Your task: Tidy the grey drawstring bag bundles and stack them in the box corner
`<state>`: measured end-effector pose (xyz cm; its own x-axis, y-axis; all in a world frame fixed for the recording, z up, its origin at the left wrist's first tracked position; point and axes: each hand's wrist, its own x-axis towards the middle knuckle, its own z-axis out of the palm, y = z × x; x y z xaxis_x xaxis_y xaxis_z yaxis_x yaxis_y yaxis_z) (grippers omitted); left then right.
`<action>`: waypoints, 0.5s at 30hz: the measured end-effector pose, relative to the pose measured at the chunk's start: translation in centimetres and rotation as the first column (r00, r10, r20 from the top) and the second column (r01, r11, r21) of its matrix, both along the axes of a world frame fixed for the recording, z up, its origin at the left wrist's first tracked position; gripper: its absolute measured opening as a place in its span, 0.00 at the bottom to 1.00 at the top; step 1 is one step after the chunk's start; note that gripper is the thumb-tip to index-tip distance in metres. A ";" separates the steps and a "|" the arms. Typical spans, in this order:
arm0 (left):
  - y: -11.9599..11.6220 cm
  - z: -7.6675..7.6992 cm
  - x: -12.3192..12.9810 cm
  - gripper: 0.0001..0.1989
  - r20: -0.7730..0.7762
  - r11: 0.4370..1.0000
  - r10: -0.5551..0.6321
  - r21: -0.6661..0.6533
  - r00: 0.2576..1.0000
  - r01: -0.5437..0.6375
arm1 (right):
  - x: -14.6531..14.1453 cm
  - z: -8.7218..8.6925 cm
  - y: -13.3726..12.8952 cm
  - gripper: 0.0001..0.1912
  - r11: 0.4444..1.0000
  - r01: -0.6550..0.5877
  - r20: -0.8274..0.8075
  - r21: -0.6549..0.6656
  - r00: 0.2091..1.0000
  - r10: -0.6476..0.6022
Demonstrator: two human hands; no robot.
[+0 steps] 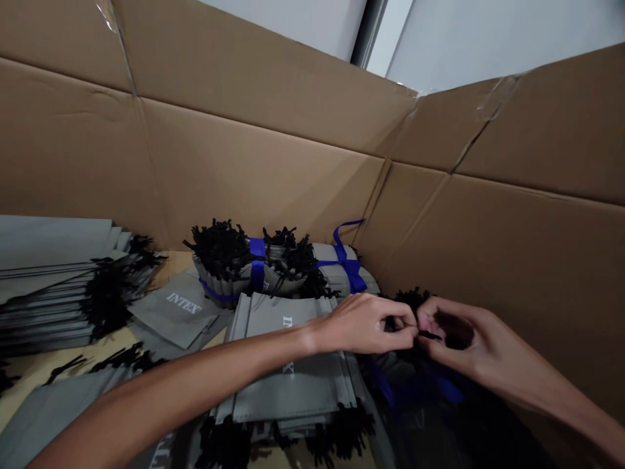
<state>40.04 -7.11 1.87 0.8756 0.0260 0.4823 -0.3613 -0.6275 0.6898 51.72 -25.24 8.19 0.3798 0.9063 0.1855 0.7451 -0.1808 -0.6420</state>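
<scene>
My left hand (pixel 374 324) reaches over a stack of grey INTEX pouches (pixel 303 384), its thumb and fingers pinched on a thin black cord (pixel 430 335). Close against it on the right, my right hand (pixel 459 335) pinches the same dark cord area, and a short black end sticks out between its fingers. Below both hands lies a dark, shadowed bundle (pixel 424 417) with blue ribbon on it; its details are hard to make out.
Tall cardboard walls (pixel 263 169) meet in a corner behind. Along them sit a ribbon-tied pouch bundle (pixel 234 280) and another with a blue bow (pixel 342 270). A large pouch stack (pixel 43 312) is at the left, near a loose INTEX pouch (pixel 176 309).
</scene>
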 end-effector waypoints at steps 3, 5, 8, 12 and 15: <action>0.1 -0.1 0.0 0.07 -0.009 1.000 0.011 0.000 1.000 -0.011 | -0.1 -0.5 0.1 0.07 1.000 0.014 0.007 0.008 1.000 -0.014; 0.2 -0.1 0.0 0.07 -0.018 1.000 0.017 0.001 1.000 -0.017 | 0.1 -0.9 0.2 0.07 1.000 0.022 0.024 0.020 0.999 -0.022; 0.2 0.0 0.0 0.06 -0.026 1.000 0.026 0.005 0.999 -0.026 | 0.3 -1.5 0.0 0.07 0.999 0.039 0.057 0.036 0.998 -0.041; 0.1 0.1 0.0 0.07 -0.049 0.999 0.032 0.022 0.998 -0.031 | 0.2 -1.8 -0.4 0.06 0.998 0.054 0.103 0.032 0.993 -0.057; 0.1 0.3 -0.1 0.07 -0.065 0.998 0.037 0.048 0.997 -0.034 | -0.1 -1.4 -0.4 0.06 0.998 0.061 0.127 0.020 0.990 -0.063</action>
<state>39.91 -6.99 2.13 0.9044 0.0362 0.4252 -0.2933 -0.6711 0.6809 51.64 -25.67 6.79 0.4074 0.8785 0.2497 0.8085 -0.2198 -0.5459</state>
